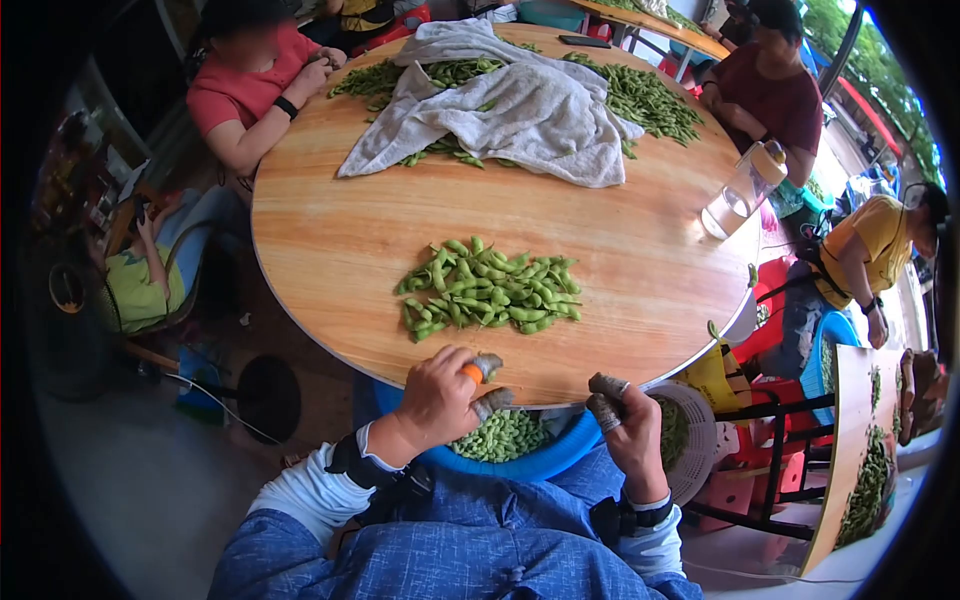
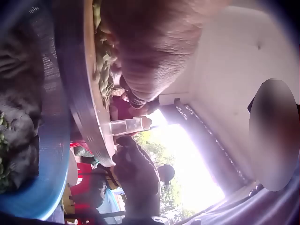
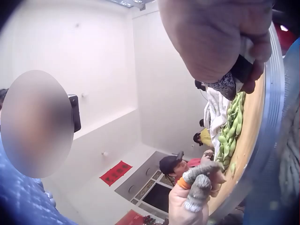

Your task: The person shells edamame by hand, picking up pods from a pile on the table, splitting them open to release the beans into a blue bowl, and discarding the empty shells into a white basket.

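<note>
My left hand [image 1: 435, 400] hovers at the table's near edge, below a pile of green soybean pods [image 1: 490, 285]. Grey wrapping covers its thumb and forefinger, which stand apart, and an orange band circles the forefinger. A small green patch shows beside that band. Past the edge on the right, my right hand [image 1: 637, 440] has a wrapped thumb and forefinger bent close to each other, with no pod visible between them. Below both hands, a blue basin [image 1: 560, 460] holds shelled green beans [image 1: 500, 436]. In the right wrist view, the left hand's wrapped fingers [image 3: 199, 190] point up.
A grey-white towel [image 1: 500, 110] covers more pods [image 1: 650, 100] at the far side. A clear bottle [image 1: 735, 200] and a phone [image 1: 584, 41] lie farther off. A white basket [image 1: 690, 450] stands right of my knees. People sit around the round table [image 1: 320, 230].
</note>
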Available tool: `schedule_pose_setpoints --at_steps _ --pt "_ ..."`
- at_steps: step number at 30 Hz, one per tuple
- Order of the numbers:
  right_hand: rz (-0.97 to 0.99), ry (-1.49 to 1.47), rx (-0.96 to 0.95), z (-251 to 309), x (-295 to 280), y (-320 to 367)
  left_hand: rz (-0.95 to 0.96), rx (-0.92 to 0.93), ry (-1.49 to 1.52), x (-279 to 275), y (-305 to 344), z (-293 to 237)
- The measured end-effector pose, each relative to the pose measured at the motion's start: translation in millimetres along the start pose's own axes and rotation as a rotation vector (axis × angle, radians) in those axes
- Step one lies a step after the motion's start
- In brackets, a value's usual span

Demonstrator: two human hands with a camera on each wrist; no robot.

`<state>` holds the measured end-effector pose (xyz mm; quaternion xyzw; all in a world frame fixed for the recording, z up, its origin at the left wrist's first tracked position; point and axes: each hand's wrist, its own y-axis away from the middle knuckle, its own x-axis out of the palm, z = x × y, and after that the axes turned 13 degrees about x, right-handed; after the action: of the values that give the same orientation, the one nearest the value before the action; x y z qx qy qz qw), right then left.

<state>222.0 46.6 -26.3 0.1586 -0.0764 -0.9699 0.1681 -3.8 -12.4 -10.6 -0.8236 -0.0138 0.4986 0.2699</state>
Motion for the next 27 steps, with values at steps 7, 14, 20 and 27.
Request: schedule_pose_setpoints --at_steps 7,14,20,27 --pt "0.169 -0.197 0.118 9 12 1 0.050 -0.075 -0.041 18 2 13" --pt "0.473 -0.448 0.341 21 39 -8 -0.089 -0.347 0.705 18 5 6" --pt "0.469 -0.578 0.206 21 44 -8 -0.146 -0.469 1.172 16 3 -6" --pt "0.416 -0.369 0.019 22 40 -6 0.187 -0.691 1.684 13 9 7"
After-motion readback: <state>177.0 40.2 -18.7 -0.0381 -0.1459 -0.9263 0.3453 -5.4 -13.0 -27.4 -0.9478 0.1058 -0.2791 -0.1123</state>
